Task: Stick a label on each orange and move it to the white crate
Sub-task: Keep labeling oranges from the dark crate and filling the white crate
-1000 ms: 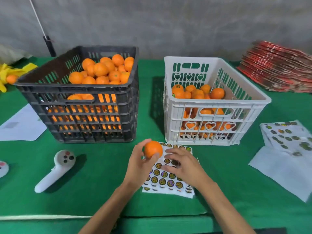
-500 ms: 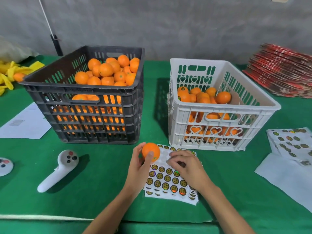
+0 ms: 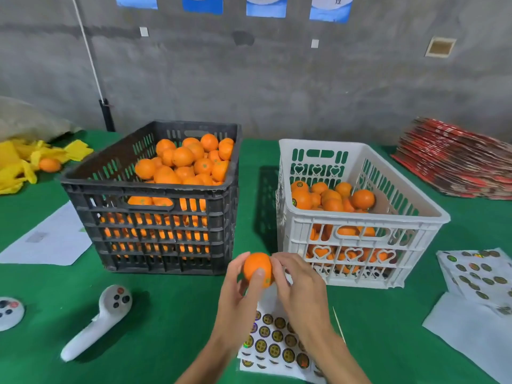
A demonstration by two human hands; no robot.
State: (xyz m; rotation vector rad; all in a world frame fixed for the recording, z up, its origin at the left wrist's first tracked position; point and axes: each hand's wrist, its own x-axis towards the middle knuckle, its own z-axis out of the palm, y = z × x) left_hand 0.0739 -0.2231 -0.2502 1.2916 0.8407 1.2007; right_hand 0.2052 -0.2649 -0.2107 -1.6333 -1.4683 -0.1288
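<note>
Green felt table [image 3: 171, 314], grey concrete wall [image 3: 277, 87], both hands' grip holding orange [image 3: 256, 266].

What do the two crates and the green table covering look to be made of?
The black crate and white crate look like moulded plastic: rigid slotted walls, moulded handles, heart-shaped cut-outs in the white one, a faint sheen. The green covering seems to be felt or a similar matte cloth: it shows no shine and a soft, even surface, though the weave is too fine to tell.
</note>
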